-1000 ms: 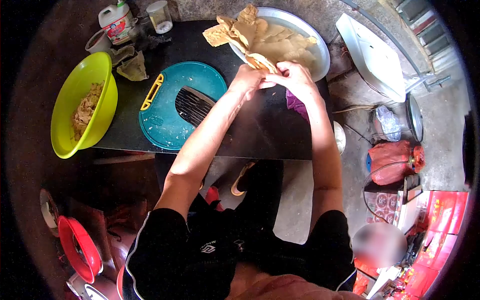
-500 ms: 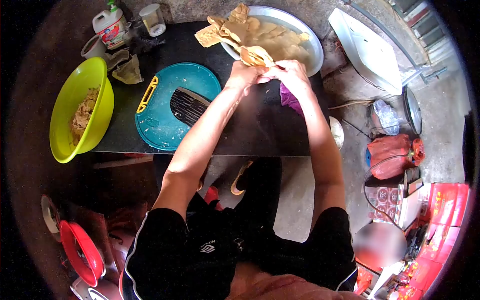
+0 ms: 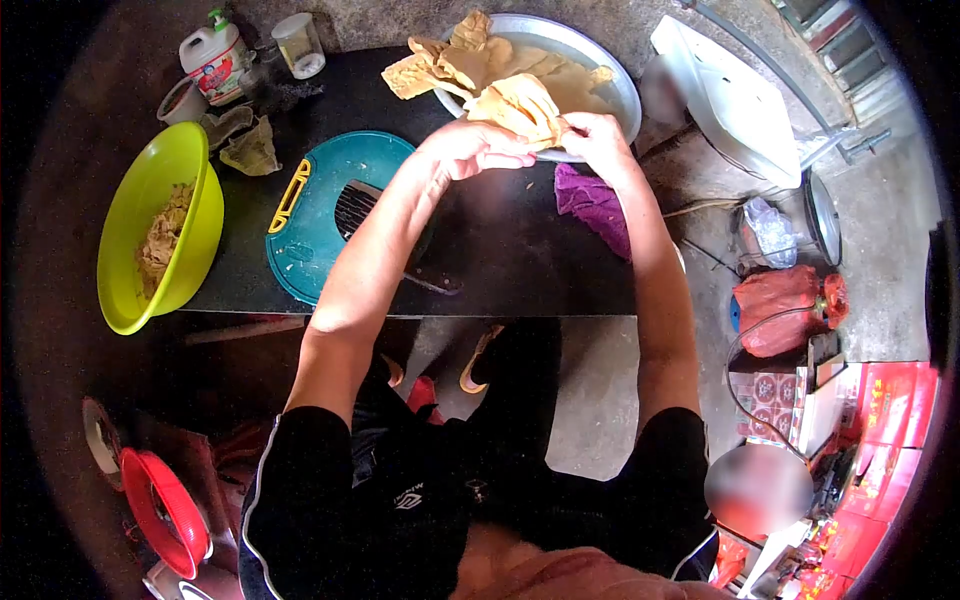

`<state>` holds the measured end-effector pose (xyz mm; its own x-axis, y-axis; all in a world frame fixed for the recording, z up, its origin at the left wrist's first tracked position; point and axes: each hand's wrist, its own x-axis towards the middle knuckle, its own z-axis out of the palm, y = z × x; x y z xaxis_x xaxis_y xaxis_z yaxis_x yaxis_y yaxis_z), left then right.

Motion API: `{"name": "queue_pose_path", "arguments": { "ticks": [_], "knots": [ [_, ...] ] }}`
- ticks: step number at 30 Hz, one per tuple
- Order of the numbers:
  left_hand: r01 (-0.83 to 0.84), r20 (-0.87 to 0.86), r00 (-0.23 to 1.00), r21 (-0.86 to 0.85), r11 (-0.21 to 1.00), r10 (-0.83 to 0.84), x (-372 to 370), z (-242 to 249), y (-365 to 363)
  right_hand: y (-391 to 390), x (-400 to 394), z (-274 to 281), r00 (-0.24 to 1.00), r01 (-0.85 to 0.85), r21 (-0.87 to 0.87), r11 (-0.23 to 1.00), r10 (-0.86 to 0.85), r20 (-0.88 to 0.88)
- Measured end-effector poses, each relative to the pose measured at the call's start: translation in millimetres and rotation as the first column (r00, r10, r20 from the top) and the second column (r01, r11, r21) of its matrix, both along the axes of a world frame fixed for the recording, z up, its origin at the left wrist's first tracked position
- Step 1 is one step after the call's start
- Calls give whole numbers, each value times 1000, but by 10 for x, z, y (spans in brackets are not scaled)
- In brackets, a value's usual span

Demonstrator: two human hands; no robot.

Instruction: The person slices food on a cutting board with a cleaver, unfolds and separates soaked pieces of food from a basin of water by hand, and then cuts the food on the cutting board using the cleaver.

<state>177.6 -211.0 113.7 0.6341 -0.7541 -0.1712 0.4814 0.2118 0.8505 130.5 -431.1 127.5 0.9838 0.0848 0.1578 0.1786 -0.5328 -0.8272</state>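
A folded, tan sheet of tofu skin (image 3: 520, 108) is held up over the near rim of a metal basin (image 3: 625, 85). My left hand (image 3: 472, 147) grips its near left side from below, the palm turned up. At its right edge, my right hand (image 3: 598, 138) pinches the sheet with bent fingers. More tofu skin (image 3: 470, 65) lies in the basin's cloudy water and hangs over its left rim. A purple cloth (image 3: 595, 205) is on the table by my right forearm. My left forearm partly covers a teal cutting board (image 3: 320, 250) and a striped-bladed cleaver (image 3: 353, 207).
A lime-green bowl (image 3: 205, 240) with crumpled tan pieces stands at the table's left edge. Behind it are a white jug (image 3: 215, 65) and a clear plastic cup (image 3: 302, 50). A white tray (image 3: 735, 100) leans at the right, near a red bag (image 3: 780, 310) on the floor.
Both hands have moved apart, and the tofu skin between them is raised and opened wider. My left arm has shifted left over the cutting board. More of the purple cloth shows.
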Motion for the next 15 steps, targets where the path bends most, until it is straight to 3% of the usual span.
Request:
{"name": "queue_pose_path", "arguments": {
  "ticks": [6, 7, 10, 11, 12, 14, 15],
  "knots": [
    [44, 172, 983, 119, 992, -64, 117, 31, 82, 22, 39, 36, 976, -55, 61, 997, 67, -206],
    [14, 188, 981, 128, 992, -39, 115, 30, 69, -2, 90, -148, 997, -57, 41, 997, 59, -48],
    [-10, 175, 984, 188, 982, -23, 160, -62, -13, 400, -83, 127, 994, 89, 5, 996, -90, 69],
    [-20, 189, 982, 164, 986, -11, 109, -42, -35, 429, 56, 5, 979, 201, -234, 951, -183, 96],
    [-27, 171, 985, 166, 986, -2, 62, -17, -58, 536, 34, 104, 971, 215, -307, 927, -169, 169],
    [-46, 140, 990, 174, 984, 22, 9, 32, -77, 496, 161, -6, 952, 257, -313, 914, -184, 245],
    [-61, 129, 991, 180, 982, 38, 39, -31, -67, 476, 213, -26, 935, 302, -216, 928, -245, 257]
  ]
}}
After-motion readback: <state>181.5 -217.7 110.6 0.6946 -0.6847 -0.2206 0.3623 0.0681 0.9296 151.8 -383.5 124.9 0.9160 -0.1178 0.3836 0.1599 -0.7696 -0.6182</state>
